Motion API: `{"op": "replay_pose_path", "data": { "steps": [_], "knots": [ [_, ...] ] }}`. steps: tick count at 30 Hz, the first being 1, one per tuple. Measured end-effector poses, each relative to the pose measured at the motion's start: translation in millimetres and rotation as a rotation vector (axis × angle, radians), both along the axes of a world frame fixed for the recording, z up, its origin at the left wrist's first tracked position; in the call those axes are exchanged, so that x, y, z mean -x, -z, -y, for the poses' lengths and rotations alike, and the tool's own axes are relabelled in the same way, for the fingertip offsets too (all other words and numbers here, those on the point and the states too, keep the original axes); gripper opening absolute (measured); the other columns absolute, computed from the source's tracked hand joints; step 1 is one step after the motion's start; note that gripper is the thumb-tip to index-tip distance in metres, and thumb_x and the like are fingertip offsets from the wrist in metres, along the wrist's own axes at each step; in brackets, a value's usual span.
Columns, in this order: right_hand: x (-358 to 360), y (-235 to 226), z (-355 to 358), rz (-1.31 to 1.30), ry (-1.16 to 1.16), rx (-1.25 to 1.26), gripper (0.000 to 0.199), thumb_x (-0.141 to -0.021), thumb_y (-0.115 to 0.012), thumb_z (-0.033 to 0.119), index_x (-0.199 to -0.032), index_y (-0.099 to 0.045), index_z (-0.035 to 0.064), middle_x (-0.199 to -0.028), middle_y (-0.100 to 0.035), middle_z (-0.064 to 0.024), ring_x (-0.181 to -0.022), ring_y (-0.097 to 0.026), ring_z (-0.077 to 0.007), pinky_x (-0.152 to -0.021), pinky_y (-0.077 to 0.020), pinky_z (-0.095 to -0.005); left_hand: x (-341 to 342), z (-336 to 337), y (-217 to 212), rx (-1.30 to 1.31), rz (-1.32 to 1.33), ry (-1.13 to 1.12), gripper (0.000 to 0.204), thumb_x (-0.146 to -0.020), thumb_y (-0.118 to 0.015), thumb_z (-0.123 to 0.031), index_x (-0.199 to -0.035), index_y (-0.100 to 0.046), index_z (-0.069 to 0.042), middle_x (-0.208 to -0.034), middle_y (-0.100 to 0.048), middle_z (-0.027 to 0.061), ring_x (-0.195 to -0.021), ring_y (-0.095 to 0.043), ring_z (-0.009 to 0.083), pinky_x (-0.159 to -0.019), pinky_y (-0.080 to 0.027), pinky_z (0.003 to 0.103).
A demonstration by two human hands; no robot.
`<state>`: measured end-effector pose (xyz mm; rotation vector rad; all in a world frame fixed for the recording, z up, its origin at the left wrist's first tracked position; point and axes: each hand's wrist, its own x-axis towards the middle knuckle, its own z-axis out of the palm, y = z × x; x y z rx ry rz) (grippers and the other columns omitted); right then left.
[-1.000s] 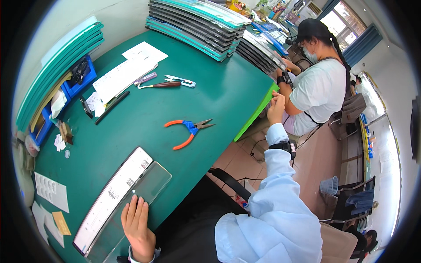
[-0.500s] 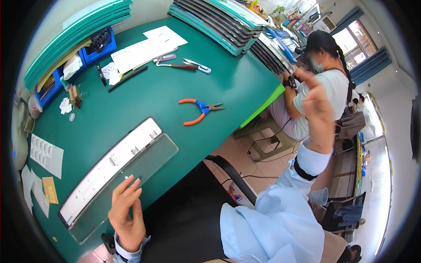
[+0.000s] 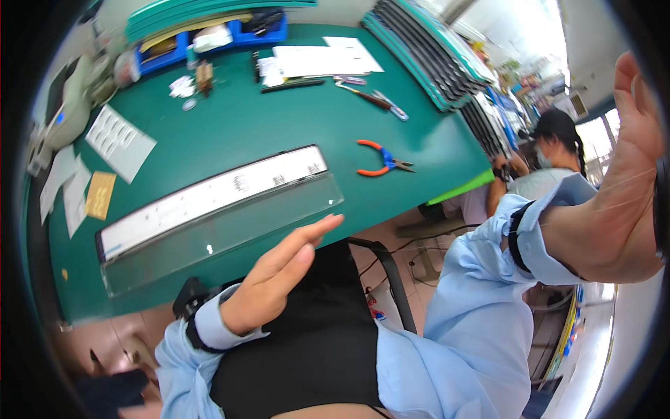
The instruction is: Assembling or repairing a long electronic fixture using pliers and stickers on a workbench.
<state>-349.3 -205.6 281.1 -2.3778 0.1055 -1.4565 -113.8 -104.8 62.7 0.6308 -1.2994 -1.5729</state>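
Note:
My left hand [image 3: 272,279] is held over my lap, just off the table's front edge, with its fingers stretched out and nothing in them. Beside it on the table lies a long, narrow white panel [image 3: 216,197] with a dark edge and small printed marks. A clear plastic strip [image 3: 230,234] lies along the panel's near side. At the far right my right hand [image 3: 634,133] is raised high, close to the camera, fingers extended and free of any object. Orange-handled pliers [image 3: 388,163] with a blue middle rest to the right of the panel, touched by neither hand.
Stacked teal and black frames [image 3: 426,63] stand at the back right. Blue bins [image 3: 259,37] line the back. Papers [image 3: 317,61], a black pen [image 3: 293,86] and tweezers [image 3: 363,96] lie on the green table [image 3: 279,122]. A seated person [image 3: 551,146] works at the right.
The view has swung, so the table and person appear shifted. My left hand has straightened its fingers and turned rightward. My right hand has come up closer to the camera at the right edge.

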Motion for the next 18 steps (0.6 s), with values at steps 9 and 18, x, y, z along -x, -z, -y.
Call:
{"op": "replay_pose_path", "data": {
  "steps": [9,18],
  "knots": [
    [-47.8,18.3,41.1,0.194,-0.006,-0.148,0.042,-0.1,-0.05,0.027,-0.132,-0.04,0.0009,-0.148,-0.034,-0.0162,-0.141,-0.027,-0.0287,-0.114,-0.022,-0.048,-38.2,-27.5,24.6,-0.325,-0.412,0.277,0.043,-0.105,-0.036,-0.032,-0.084,-0.057,-0.001,-0.078,-0.057,0.0084,-0.072,-0.05,0.0155,-0.07,-0.04,0.027],
    [-86.2,168.5,116.6,-0.136,0.207,-0.716,0.015,-0.099,-0.055,0.017,-0.09,-0.053,0.0046,-0.08,-0.055,-0.001,-0.07,-0.049,-0.0077,-0.063,-0.0403,-0.0206,-124.7,-88.0,14.7,-0.312,0.458,-0.911,0.022,-0.096,-0.059,-0.013,-0.084,-0.063,0.004,-0.061,-0.055,0.0016,-0.054,-0.049,0.0059,-0.05,-0.036,0.02]
  ]
}}
